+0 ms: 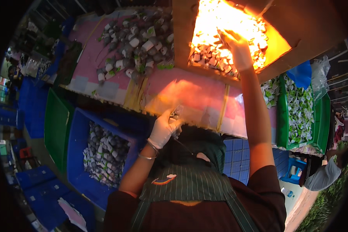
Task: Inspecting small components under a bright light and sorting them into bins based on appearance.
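My left hand (164,129), in a pale glove, is closed on a small shiny grey-and-white piece (176,112) in front of my apron. Its exact kind is partly hidden by the fingers. A thin dark strand runs below that hand. My right hand (237,48), gloved too, reaches into a cardboard box (309,27) at the far side. Its fingers are stretched out over many small whitish block-shaped pieces (212,58). Strong glare washes out much of the box and the fingertips; I make out nothing held there.
A pile of grey-and-white pieces with green bits (143,42) lies on the pink-topped table (181,89). At lower left stand a blue crate (75,162) of similar pieces and a green crate (56,127). A green tray (283,116) holds white-and-green pieces at right. Another person (324,176) is beyond.
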A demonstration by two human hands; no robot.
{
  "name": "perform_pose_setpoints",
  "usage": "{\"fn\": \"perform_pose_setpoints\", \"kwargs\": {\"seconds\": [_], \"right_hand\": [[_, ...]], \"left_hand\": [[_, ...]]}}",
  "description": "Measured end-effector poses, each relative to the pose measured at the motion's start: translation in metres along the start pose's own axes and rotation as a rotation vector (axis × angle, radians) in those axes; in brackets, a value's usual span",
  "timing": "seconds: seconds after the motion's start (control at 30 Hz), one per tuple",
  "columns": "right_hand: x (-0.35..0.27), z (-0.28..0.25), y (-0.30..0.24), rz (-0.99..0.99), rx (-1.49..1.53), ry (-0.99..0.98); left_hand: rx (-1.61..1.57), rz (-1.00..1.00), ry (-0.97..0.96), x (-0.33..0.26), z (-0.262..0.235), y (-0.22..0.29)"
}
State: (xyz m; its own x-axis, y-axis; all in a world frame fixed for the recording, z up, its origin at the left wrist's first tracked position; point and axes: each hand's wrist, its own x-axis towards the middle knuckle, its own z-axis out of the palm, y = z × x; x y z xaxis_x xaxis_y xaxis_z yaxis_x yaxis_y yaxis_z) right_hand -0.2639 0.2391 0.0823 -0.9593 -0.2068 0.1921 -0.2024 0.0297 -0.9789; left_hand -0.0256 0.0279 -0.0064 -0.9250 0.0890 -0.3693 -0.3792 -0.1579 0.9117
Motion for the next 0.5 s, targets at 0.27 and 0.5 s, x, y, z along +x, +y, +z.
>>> {"fn": "perform_pose_setpoints", "kwargs": {"seconds": [0.27, 0.5], "right_hand": [[-0.152, 0.02, 0.024, 0.461, 0.047, -0.405], [-0.184, 0.042, 0.044, 0.458, 0.136, -0.233]], "left_hand": [[0.033, -0.067, -0.108, 0.011, 0.012, 0.006], [0.242, 0.052, -0.067, 0.008, 0.024, -0.001]]}}
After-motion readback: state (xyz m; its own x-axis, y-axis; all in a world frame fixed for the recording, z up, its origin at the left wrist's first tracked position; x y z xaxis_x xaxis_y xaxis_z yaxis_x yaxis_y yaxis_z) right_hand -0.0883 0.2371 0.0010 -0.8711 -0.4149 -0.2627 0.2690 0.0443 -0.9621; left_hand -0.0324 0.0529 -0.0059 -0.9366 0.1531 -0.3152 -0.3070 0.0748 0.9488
